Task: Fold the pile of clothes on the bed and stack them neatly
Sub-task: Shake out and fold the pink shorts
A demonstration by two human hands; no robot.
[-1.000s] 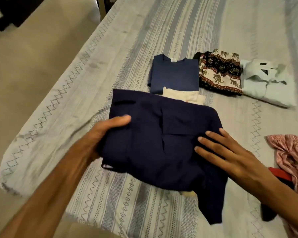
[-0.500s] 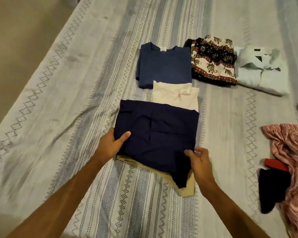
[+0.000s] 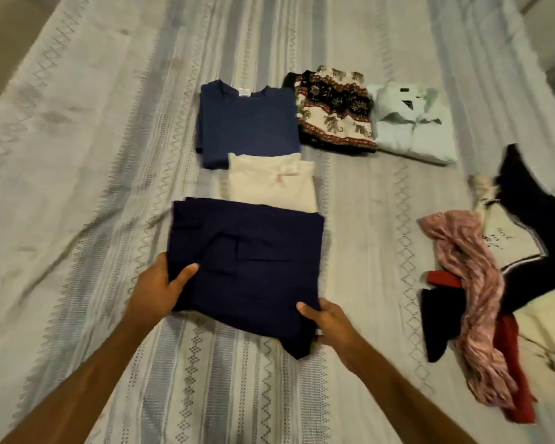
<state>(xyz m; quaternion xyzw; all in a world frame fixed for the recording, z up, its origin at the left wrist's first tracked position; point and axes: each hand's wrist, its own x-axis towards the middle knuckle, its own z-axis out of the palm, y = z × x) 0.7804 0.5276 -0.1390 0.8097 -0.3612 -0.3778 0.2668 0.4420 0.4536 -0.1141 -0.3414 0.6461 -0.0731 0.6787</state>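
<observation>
A folded dark navy garment (image 3: 253, 261) lies on the striped bed sheet (image 3: 93, 155) in front of me. My left hand (image 3: 161, 288) grips its near left edge, thumb on top. My right hand (image 3: 329, 325) holds its near right corner, where a loose flap hangs toward me. Beyond it lie a folded cream top (image 3: 273, 184) and a folded blue T-shirt (image 3: 247, 123). To the right of those sit a folded elephant-print garment (image 3: 334, 113) and a folded pale green shirt (image 3: 412, 126).
An unfolded heap lies at the right: a pink crinkled cloth (image 3: 471, 302), a red garment (image 3: 513, 363), a dark piece (image 3: 436, 318), and a black and cream garment (image 3: 532, 219). The bed's left edge runs diagonally at the upper left.
The navy garment has been folded smaller and set flat below the cream top. The tan piece seen beneath it half a second ago is now covered. Both hands stay at its near edge.
</observation>
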